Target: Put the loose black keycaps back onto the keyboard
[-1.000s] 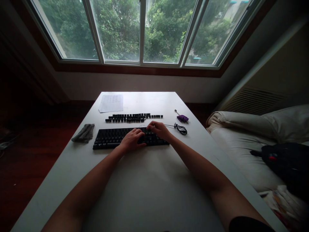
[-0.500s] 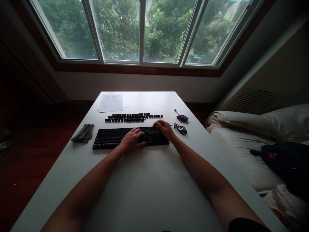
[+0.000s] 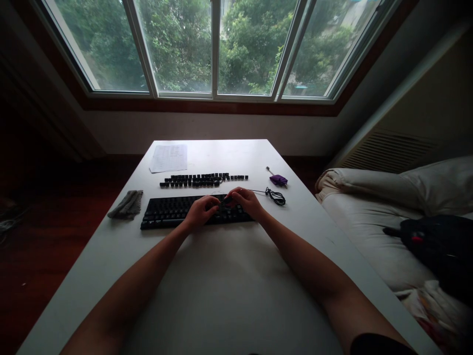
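Note:
A black keyboard lies across the white table in front of me. My left hand is over its middle, fingers curled and thumb drawn in towards the fingertips. Close beside it, my right hand pinches a small dark thing above the keys. The fingertips of both hands nearly meet around that thing, and its kind is too small to tell. Behind the keyboard, loose black keycaps stand in rows. Part of the keyboard's right side is hidden under my hands.
A grey cloth lies left of the keyboard. To the right are a coiled black cable and a purple item beside a thin stick. Printed paper lies at the table's far left. A pale sofa flanks the table's right side.
My right hand has moved left, towards my left hand. The left hand's fingers have lifted from the keys and curled in towards the small dark thing.

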A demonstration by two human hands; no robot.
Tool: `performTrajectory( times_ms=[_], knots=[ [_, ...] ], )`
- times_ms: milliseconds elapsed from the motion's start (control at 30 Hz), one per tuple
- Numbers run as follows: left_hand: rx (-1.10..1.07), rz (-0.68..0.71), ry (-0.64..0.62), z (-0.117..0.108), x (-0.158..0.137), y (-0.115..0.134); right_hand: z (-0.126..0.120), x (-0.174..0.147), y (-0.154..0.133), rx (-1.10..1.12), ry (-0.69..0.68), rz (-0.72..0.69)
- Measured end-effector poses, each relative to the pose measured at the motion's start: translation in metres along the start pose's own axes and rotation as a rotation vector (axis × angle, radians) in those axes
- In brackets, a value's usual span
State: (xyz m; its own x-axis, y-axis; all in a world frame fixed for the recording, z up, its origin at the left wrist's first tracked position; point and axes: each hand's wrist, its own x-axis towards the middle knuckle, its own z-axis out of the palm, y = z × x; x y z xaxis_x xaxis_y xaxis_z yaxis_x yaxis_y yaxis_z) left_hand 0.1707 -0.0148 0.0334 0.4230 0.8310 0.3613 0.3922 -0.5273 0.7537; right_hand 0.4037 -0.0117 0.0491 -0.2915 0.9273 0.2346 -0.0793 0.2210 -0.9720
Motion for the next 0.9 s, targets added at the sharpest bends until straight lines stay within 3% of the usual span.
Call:
performTrajectory(
  times_ms=[300,567,900],
  knots=[
    [0.056,0.027,0.063,0.004,-0.001,0.003,0.013,-0.001,0.003,0.09,0.092,0.08],
    [0.109,0.028,0.085,0.008,-0.003,0.0,0.021,-0.004,0.004,0.132,0.095,0.091],
    [-0.016,0.007,0.106,-0.001,0.001,0.009,0.013,0.0,0.01,0.04,0.253,0.069]
  ],
)
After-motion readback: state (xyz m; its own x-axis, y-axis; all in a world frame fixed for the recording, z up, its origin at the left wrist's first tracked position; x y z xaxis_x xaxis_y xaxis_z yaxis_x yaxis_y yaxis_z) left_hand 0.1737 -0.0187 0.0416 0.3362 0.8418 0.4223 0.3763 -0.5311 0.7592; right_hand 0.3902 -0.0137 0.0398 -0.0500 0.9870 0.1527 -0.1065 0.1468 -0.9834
